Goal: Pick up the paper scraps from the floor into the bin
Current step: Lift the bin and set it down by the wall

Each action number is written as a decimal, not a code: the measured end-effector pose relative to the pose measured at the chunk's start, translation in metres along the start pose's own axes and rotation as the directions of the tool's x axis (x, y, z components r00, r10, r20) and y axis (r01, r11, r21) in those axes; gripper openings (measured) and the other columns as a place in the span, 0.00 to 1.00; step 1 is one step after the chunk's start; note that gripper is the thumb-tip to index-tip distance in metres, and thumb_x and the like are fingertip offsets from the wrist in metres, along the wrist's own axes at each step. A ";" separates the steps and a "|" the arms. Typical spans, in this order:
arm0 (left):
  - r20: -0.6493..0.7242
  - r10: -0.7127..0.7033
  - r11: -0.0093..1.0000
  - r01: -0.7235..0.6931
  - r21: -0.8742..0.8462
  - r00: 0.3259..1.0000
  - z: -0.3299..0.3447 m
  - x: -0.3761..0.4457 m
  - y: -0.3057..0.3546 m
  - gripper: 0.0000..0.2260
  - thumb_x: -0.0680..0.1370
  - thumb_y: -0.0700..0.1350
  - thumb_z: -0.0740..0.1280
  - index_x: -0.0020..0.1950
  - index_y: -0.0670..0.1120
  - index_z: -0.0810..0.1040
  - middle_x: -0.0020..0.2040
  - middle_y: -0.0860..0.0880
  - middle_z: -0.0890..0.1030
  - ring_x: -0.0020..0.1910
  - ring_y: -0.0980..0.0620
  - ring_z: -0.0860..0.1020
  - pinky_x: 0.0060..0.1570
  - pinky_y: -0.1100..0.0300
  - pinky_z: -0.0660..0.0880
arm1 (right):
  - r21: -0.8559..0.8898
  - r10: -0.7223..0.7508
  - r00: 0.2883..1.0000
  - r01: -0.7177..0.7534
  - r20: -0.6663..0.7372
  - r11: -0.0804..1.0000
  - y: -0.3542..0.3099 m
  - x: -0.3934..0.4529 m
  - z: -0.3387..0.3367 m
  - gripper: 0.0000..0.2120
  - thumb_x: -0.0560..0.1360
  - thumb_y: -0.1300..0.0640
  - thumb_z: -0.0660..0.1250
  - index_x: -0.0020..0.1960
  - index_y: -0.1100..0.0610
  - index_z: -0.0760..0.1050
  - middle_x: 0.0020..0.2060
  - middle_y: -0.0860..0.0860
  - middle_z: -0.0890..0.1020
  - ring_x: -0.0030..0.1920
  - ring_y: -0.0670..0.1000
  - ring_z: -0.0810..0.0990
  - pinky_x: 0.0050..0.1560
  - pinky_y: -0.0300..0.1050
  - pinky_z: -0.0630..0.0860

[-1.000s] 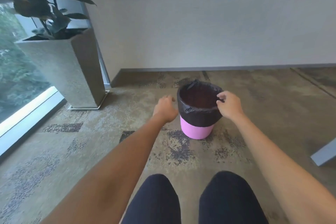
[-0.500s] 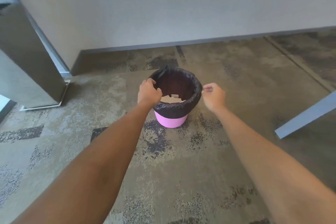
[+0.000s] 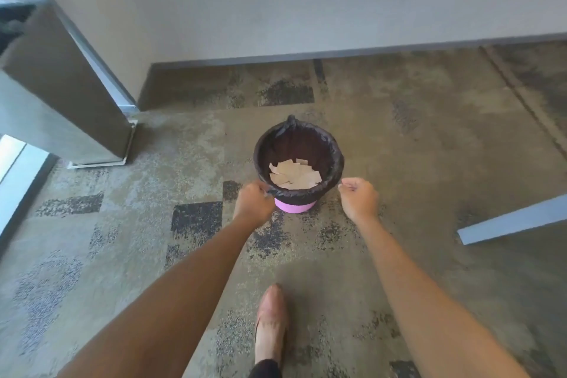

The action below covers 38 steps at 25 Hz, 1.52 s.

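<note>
Scraps lie inside the bin; my left hand grips its near rim, my right hand curls empty just beside.

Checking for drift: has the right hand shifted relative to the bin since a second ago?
Yes. The right hand came off the bin's rim and now sits just right of it.

**What things are made of**

The bin is smooth pink plastic. Its black bag is thin, shiny, crinkly plastic. The paper scraps look flat, matt and tan. The floor is rough, speckled carpet. The planter looks grainy, like stone.
</note>
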<state>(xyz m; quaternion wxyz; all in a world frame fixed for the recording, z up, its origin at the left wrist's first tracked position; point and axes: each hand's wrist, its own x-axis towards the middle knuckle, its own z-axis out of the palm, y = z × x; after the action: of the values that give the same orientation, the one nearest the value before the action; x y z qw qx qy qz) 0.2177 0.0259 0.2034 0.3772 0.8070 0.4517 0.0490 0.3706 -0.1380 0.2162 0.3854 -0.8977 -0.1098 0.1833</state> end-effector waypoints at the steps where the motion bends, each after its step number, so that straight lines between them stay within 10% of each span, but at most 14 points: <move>1: 0.009 -0.036 0.999 0.036 -0.001 0.999 -0.006 0.014 0.003 0.06 0.75 0.39 0.65 0.51 0.42 0.78 0.46 0.44 0.81 0.38 0.52 0.74 0.39 0.62 0.70 | -0.006 0.014 1.000 -0.014 0.010 1.000 -0.003 0.007 0.000 0.13 0.78 0.61 0.66 0.61 0.63 0.80 0.57 0.58 0.83 0.59 0.57 0.81 0.61 0.43 0.72; 8: 0.085 -0.195 0.969 0.178 0.174 0.977 -0.022 0.158 0.005 0.26 0.77 0.49 0.69 0.71 0.40 0.69 0.71 0.39 0.68 0.67 0.39 0.72 0.66 0.47 0.72 | -0.061 0.119 0.993 -0.118 0.015 0.991 -0.022 0.103 0.039 0.19 0.79 0.60 0.67 0.67 0.65 0.72 0.66 0.61 0.72 0.62 0.60 0.75 0.59 0.46 0.71; 13: 0.220 -0.308 0.939 0.258 0.227 0.926 0.001 0.223 -0.005 0.29 0.79 0.50 0.66 0.76 0.41 0.61 0.75 0.39 0.62 0.71 0.37 0.67 0.67 0.47 0.68 | -0.204 0.297 0.952 -0.277 0.071 0.939 -0.024 0.159 0.057 0.29 0.79 0.60 0.67 0.75 0.67 0.60 0.73 0.61 0.62 0.69 0.62 0.69 0.64 0.51 0.70; 20: 0.289 -0.335 0.942 0.320 0.099 0.897 0.016 0.237 -0.010 0.12 0.78 0.38 0.62 0.60 0.42 0.77 0.52 0.40 0.82 0.53 0.39 0.80 0.55 0.47 0.78 | -0.265 0.376 0.902 -0.318 0.210 0.910 -0.004 0.163 0.076 0.15 0.80 0.62 0.64 0.66 0.60 0.71 0.58 0.59 0.79 0.58 0.60 0.78 0.51 0.46 0.73; 38: 0.279 -0.426 0.894 0.449 -0.019 0.861 -0.047 0.204 0.033 0.11 0.80 0.38 0.62 0.62 0.44 0.75 0.50 0.41 0.83 0.46 0.43 0.81 0.47 0.53 0.80 | -0.217 0.228 0.967 -0.201 0.111 0.955 -0.062 0.163 0.025 0.08 0.79 0.62 0.65 0.57 0.62 0.75 0.47 0.59 0.84 0.48 0.59 0.83 0.44 0.44 0.73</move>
<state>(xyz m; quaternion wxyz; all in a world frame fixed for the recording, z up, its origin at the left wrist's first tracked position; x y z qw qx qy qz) 0.3403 0.1988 0.2047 0.4691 0.6661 0.5654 -0.1287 0.5050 -0.0243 0.2060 0.2606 -0.9246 -0.0556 0.2721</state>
